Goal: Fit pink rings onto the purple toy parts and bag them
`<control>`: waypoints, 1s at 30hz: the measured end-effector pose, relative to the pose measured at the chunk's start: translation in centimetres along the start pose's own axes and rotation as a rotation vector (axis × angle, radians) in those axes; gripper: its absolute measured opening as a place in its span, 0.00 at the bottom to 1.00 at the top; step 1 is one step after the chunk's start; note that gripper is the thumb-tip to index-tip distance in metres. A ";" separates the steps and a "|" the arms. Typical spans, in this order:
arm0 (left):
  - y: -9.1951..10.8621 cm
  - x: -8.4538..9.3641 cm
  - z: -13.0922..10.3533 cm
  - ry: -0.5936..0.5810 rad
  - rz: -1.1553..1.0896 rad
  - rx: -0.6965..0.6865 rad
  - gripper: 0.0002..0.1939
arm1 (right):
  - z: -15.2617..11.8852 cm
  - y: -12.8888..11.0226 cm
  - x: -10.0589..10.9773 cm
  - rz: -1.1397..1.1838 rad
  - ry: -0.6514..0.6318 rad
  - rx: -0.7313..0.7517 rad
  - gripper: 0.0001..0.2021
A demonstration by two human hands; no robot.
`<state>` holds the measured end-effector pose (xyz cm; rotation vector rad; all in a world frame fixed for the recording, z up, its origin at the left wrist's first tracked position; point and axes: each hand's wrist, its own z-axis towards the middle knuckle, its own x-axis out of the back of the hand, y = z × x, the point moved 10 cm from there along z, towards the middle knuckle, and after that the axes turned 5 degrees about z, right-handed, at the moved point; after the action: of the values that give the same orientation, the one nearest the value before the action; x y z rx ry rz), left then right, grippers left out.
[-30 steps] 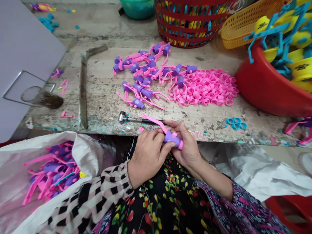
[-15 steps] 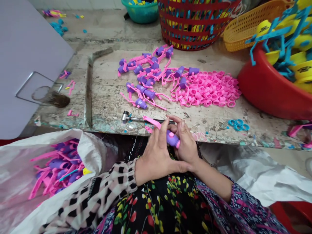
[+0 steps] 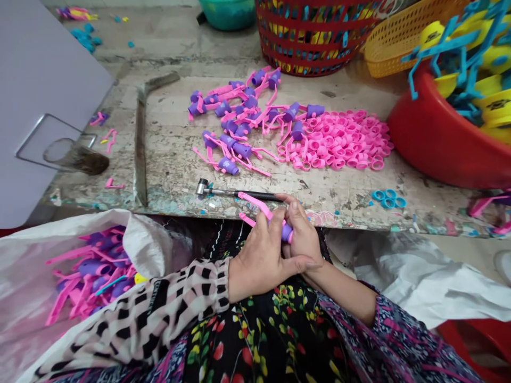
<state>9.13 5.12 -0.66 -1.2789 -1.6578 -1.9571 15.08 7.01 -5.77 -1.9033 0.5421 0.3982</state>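
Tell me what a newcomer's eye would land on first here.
Probably the heap of bright pink rings on the worn bench, right of center. Next might come the big red tub at the right, piled with yellow and blue pieces. Below, at the bench's near edge, a purple and pink piece sits between the person's left grip and right grip.

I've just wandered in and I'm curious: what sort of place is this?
Likely a small workshop for plastic parts: pink rings are heaped on a worn bench, a hammer lies near its front edge, and a sack holds many purple-and-pink pieces.
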 end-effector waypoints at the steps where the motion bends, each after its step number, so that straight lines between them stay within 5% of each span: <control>1: 0.0 0.1 0.1 -0.003 -0.013 0.005 0.52 | 0.0 -0.2 0.0 -0.011 0.000 0.011 0.18; 13: -2.9 2.0 0.1 0.158 -0.324 0.121 0.33 | -0.7 -0.5 -2.8 0.209 -0.185 -0.059 0.21; 16: -3.0 1.7 0.1 0.142 -0.355 0.142 0.35 | -0.3 -0.4 -2.1 0.060 -0.146 -0.012 0.22; 23: -2.4 0.7 0.0 0.022 -0.330 0.190 0.58 | 0.1 -2.6 -1.8 -0.430 -0.111 0.309 0.21; 30: -2.0 1.9 0.0 0.139 -0.287 0.143 0.45 | 0.0 -2.5 -1.7 -0.429 -0.040 0.330 0.22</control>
<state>6.62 6.35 -0.56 -0.8728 -1.9581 -1.9851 14.99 8.21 -2.95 -1.6305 0.1496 0.0597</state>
